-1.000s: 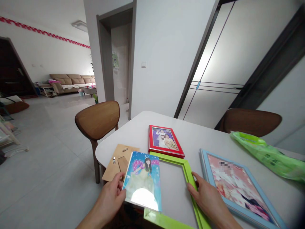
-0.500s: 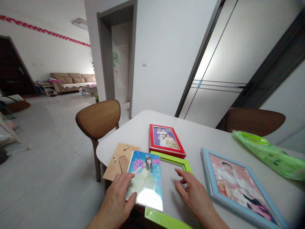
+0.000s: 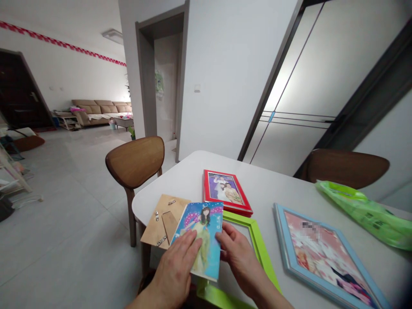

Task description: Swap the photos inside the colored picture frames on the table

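My left hand (image 3: 178, 268) lies with its fingers stretched flat on top of a glossy photo print (image 3: 206, 227) of a figure in a pale dress. My right hand (image 3: 236, 253) grips the print's right edge, thumb on top. The print hovers over the left side of an empty lime-green picture frame (image 3: 262, 246) lying flat on the white table (image 3: 273, 189). A brown frame backing board (image 3: 161, 219) with small metal clips lies just left of the print.
A red framed photo (image 3: 227, 191) lies beyond the green frame. A light-blue framed photo (image 3: 318, 253) sits to the right. A green plastic bag (image 3: 363, 210) lies at the far right. Two wooden chairs (image 3: 137, 161) (image 3: 349, 165) stand at the table's edges.
My right hand left the green frame's right rail, crossed left and took the print's right edge. My left hand went from holding the print's edge to lying flat on it.
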The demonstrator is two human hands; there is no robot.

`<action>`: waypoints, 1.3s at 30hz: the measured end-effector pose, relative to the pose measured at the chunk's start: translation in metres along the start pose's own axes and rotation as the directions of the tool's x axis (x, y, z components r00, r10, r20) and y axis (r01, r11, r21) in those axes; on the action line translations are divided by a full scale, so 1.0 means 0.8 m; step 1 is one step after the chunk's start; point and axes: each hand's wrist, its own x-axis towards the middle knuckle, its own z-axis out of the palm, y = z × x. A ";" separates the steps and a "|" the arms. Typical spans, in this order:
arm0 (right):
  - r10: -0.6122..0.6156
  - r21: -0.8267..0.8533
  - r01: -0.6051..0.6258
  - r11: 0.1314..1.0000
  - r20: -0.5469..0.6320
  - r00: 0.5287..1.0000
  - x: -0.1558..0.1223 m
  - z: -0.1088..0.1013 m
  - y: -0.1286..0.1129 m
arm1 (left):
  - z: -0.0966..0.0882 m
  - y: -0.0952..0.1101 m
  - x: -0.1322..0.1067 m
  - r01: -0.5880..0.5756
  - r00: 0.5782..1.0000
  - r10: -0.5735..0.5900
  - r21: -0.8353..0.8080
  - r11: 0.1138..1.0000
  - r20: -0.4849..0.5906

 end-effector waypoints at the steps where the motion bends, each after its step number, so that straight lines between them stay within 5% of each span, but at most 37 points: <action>1: -0.028 0.025 0.028 0.999 -0.003 1.000 -0.004 0.001 -0.004 | -0.003 0.002 0.005 0.000 0.998 -0.004 -0.060 0.998 -0.070; 5: 0.002 0.122 0.014 0.992 -0.133 0.991 -0.012 -0.004 0.005 | -0.011 0.024 0.030 0.155 0.933 -0.284 -0.466 0.871 -0.221; 8: 0.080 0.214 -0.045 0.976 -0.156 0.984 -0.010 -0.017 0.021 | 0.000 0.052 0.044 0.240 0.847 -0.525 -0.819 0.521 -0.085; 10: 0.020 0.243 0.028 0.970 -0.192 0.981 -0.009 -0.030 0.025 | 0.012 0.065 0.049 0.224 0.832 -0.553 -0.935 0.276 0.036; 13: -0.062 0.147 0.113 0.983 -0.316 0.947 -0.013 -0.059 0.016 | 0.024 0.067 0.046 0.246 0.842 -0.516 -0.963 0.107 0.158; 16: 0.040 0.025 -0.033 0.999 -0.357 0.933 -0.020 -0.093 -0.001 | 0.026 0.053 0.036 0.329 0.838 -0.520 -0.915 0.236 0.167; 20: 0.165 -0.022 -0.182 0.983 -0.332 0.929 -0.021 -0.119 -0.013 | 0.028 0.035 0.019 0.463 0.879 -0.426 -0.597 0.655 0.214; 24: 0.181 -0.042 -0.198 0.979 -0.261 0.948 -0.009 -0.116 -0.009 | 0.040 0.028 0.008 0.269 0.948 -0.185 -0.343 0.900 0.258; 28: 0.159 -0.050 -0.175 0.983 -0.228 0.961 0.005 -0.109 -0.001 | 0.045 0.024 0.004 0.111 0.968 -0.056 -0.220 0.969 0.244; 34: 0.130 -0.126 -0.167 0.978 -0.257 0.957 0.010 -0.112 0.004 | 0.042 0.021 0.006 0.077 0.959 -0.043 -0.112 0.991 0.281; 37: 0.039 -0.332 -0.128 0.935 -0.262 0.964 0.016 -0.117 0.007 | 0.042 0.022 0.011 0.078 0.955 -0.048 -0.090 0.993 0.294; 39: -0.077 -0.583 -0.085 0.808 -0.249 0.966 0.021 -0.122 0.007 | 0.041 0.025 0.016 0.083 0.948 -0.056 -0.073 0.994 0.313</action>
